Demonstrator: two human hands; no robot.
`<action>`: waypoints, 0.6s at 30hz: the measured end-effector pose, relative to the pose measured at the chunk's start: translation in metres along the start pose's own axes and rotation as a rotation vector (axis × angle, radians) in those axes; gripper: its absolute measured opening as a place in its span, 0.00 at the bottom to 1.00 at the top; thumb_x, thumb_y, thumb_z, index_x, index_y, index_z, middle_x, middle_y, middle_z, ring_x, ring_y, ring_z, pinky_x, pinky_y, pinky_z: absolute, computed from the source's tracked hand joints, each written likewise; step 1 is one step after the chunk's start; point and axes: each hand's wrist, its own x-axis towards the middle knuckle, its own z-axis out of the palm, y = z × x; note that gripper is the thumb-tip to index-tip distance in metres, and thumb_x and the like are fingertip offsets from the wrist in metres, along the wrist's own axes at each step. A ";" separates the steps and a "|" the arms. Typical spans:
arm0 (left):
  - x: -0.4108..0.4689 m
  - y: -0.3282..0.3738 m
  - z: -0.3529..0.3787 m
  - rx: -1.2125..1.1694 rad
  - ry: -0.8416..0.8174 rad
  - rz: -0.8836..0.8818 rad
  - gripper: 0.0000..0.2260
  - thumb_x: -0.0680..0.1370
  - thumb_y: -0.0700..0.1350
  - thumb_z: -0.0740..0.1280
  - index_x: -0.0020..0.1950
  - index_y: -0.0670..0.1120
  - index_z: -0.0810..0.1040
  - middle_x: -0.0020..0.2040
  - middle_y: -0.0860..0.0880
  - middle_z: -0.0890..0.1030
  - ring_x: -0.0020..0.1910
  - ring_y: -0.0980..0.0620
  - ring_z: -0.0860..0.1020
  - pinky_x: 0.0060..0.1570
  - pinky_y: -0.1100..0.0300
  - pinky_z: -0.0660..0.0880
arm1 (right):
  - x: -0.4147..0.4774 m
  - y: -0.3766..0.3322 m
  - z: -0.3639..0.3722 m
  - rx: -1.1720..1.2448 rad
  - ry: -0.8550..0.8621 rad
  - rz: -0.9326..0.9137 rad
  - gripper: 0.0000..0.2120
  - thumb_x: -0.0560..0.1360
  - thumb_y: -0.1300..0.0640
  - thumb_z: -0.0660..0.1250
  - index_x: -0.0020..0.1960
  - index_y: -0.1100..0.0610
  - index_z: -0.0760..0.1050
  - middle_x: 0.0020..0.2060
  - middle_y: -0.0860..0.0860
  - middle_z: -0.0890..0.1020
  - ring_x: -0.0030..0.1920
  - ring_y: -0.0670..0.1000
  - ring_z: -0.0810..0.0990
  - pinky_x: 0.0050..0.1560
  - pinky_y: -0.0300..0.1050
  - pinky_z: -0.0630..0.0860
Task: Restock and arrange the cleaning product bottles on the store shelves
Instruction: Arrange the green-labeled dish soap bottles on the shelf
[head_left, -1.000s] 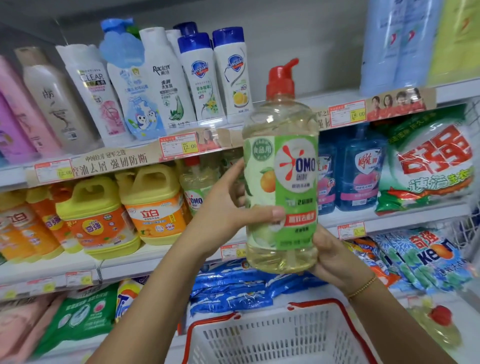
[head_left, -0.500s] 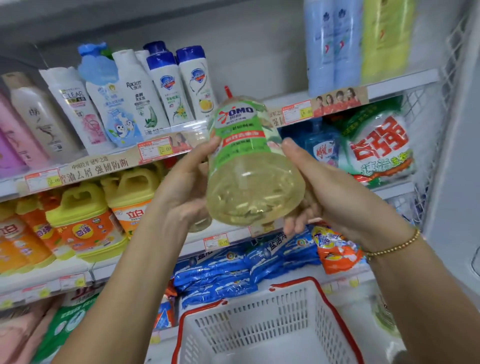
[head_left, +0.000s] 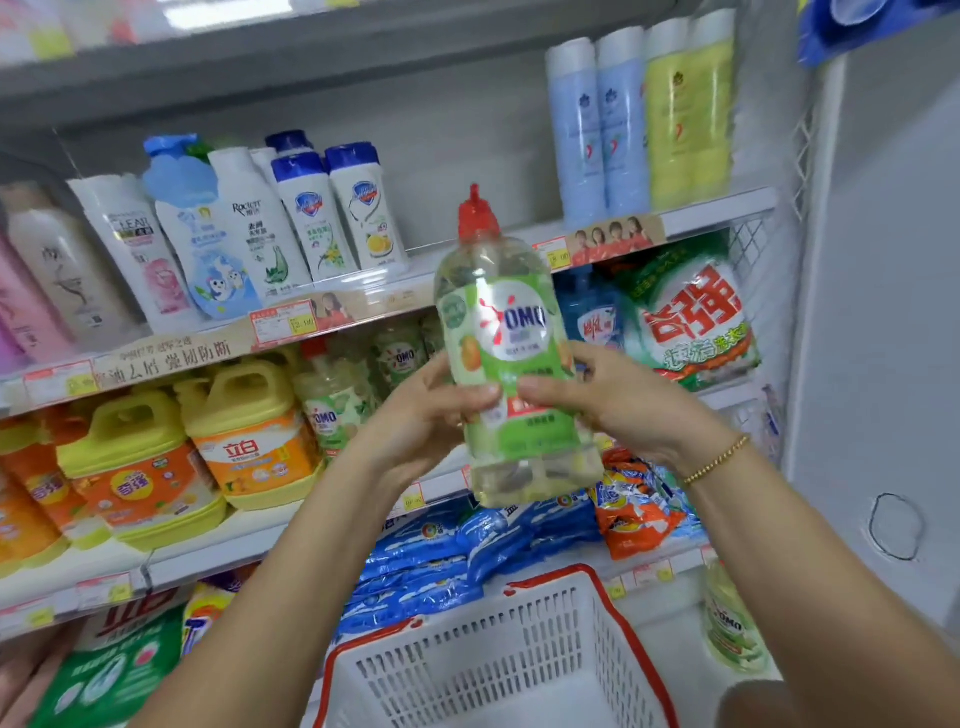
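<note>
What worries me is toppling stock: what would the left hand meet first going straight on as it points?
The bottle it grips; past that, probably the right hand, depth unclear.

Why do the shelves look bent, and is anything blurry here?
Head view: the wide-angle lens bows the shelves near the edges; the top left corner is smeared; the bottle gripped by the left hand and right hand reads fairly sharp; light is soft, no hard shadows.
</note>
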 end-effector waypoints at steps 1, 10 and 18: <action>0.001 -0.006 0.000 0.100 0.057 0.008 0.40 0.58 0.45 0.82 0.67 0.41 0.71 0.60 0.42 0.80 0.59 0.42 0.80 0.56 0.47 0.77 | 0.002 0.010 -0.001 0.068 0.001 -0.011 0.17 0.68 0.55 0.73 0.56 0.53 0.77 0.47 0.46 0.85 0.49 0.47 0.84 0.46 0.40 0.80; 0.008 -0.051 -0.015 0.678 0.388 0.331 0.41 0.59 0.45 0.83 0.62 0.65 0.64 0.54 0.69 0.76 0.53 0.76 0.73 0.47 0.81 0.68 | 0.051 0.072 0.006 -0.164 0.052 -0.101 0.36 0.59 0.68 0.80 0.61 0.50 0.71 0.52 0.43 0.82 0.54 0.38 0.80 0.56 0.35 0.76; 0.044 -0.076 -0.091 1.011 0.424 0.533 0.37 0.62 0.47 0.82 0.68 0.53 0.70 0.63 0.53 0.72 0.64 0.64 0.69 0.62 0.74 0.64 | 0.122 0.122 0.037 -0.237 0.204 -0.160 0.19 0.70 0.62 0.74 0.57 0.51 0.74 0.47 0.41 0.79 0.49 0.41 0.78 0.49 0.31 0.75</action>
